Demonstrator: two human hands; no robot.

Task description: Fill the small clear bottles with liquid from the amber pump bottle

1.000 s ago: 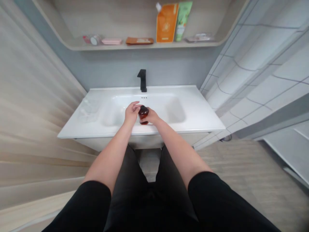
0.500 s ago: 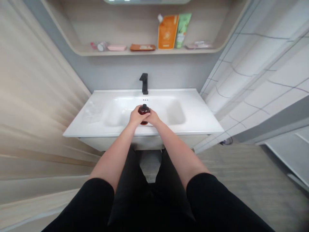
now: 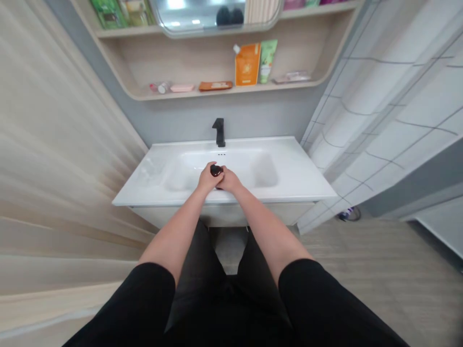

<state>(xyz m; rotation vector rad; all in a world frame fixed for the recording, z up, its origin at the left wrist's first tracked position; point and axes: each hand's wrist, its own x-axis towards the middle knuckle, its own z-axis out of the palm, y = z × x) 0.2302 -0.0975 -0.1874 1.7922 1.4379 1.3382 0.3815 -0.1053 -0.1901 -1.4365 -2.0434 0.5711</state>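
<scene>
A dark brown bottle (image 3: 217,170) with a black cap is held between both hands over the front of the white sink basin (image 3: 262,171). My left hand (image 3: 207,179) wraps round its left side, fingers closed. From the right, my right hand (image 3: 229,180) closes on the same bottle, its fingers meeting those of the left. Much of the bottle's body is hidden behind the hands. The black faucet (image 3: 220,132) stands behind, at the basin's back edge.
A shelf (image 3: 173,95) above the sink bears an orange pouch (image 3: 248,65), a green tube (image 3: 266,61) and small packets. The mirror (image 3: 202,17) hangs over it. A beige curtain (image 3: 72,144) lies to the left, a white tiled wall (image 3: 383,115) to the right.
The camera view has tilted upward, so the mirror and upper shelf now show. The bottle has tipped within the hands, with its cap less upright, and both hands still hold it.
</scene>
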